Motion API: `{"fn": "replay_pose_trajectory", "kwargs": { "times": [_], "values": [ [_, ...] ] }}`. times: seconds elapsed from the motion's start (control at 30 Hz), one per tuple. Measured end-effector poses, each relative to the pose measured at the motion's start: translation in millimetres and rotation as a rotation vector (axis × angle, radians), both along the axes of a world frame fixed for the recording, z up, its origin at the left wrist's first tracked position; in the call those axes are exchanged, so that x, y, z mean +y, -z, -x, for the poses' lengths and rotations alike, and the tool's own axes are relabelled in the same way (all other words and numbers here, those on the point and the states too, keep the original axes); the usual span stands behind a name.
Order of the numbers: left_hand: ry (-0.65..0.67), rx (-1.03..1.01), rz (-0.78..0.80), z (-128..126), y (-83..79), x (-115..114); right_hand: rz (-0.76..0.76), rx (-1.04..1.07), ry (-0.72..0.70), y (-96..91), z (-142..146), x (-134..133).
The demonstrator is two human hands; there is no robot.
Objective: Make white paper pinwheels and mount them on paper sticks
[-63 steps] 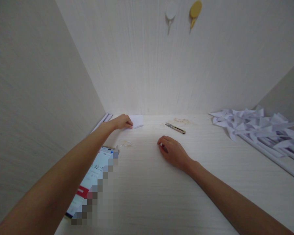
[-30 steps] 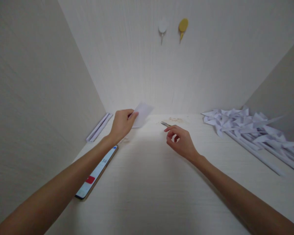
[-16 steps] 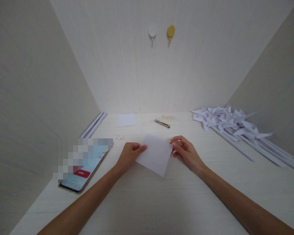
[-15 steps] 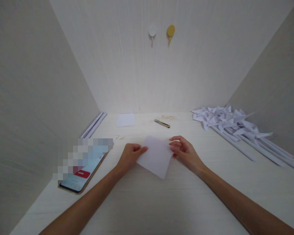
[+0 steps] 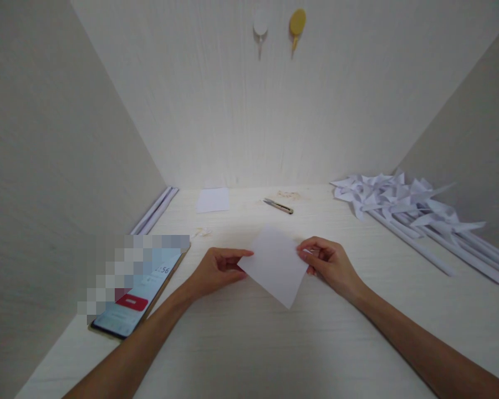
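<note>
A square sheet of white paper (image 5: 272,267) is held up in front of me, turned so one corner points toward me. My right hand (image 5: 330,264) pinches its right corner between thumb and fingers. At the left corner is my left hand (image 5: 216,270), its index finger and thumb spread apart on either side of that corner. The index fingertip touches or overlaps the upper left edge, while the thumb tip lies by the lower left edge.
Small thread snips (image 5: 278,206) lie beyond the paper, near scraps (image 5: 289,195). Another white sheet (image 5: 213,200) and rolled paper sticks (image 5: 154,211) lie back left. A phone (image 5: 141,293) rests at left. Several paper pinwheels (image 5: 393,197) are piled at right. Wall hooks (image 5: 298,23) hang behind.
The paper has turned slightly and shifted right. My left thumb and index finger have spread from a pinch on its left side. My right hand has closed on its right corner. The view has tilted down.
</note>
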State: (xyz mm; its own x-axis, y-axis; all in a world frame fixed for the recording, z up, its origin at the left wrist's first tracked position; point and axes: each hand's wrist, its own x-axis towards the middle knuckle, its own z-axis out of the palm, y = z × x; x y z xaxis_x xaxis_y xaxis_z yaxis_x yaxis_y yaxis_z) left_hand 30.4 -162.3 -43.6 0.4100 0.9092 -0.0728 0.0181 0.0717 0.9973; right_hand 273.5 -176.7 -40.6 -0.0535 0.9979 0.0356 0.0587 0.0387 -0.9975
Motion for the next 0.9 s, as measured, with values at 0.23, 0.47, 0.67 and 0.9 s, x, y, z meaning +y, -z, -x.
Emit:
{"fn": "replay_pose_trajectory", "kwargs": {
  "times": [0.23,0.47,0.67,0.9],
  "values": [
    [-0.151,0.041,-0.158,-5.2,0.9,-0.5,0.003,-0.027,0.026,-0.8,0.6,-1.2],
    [-0.257,0.058,-0.188,-6.7,-2.4,-3.6,-0.007,-0.003,0.059,0.3,1.4,-1.7],
    [-0.326,0.01,-0.165,-5.4,-4.0,-1.5,0.004,0.107,-0.026,-2.1,-3.2,-0.2],
    [-0.302,0.046,-0.156,-3.3,-3.8,-0.5,0.026,0.142,0.025,-0.4,-5.8,1.2]
  ]
}}
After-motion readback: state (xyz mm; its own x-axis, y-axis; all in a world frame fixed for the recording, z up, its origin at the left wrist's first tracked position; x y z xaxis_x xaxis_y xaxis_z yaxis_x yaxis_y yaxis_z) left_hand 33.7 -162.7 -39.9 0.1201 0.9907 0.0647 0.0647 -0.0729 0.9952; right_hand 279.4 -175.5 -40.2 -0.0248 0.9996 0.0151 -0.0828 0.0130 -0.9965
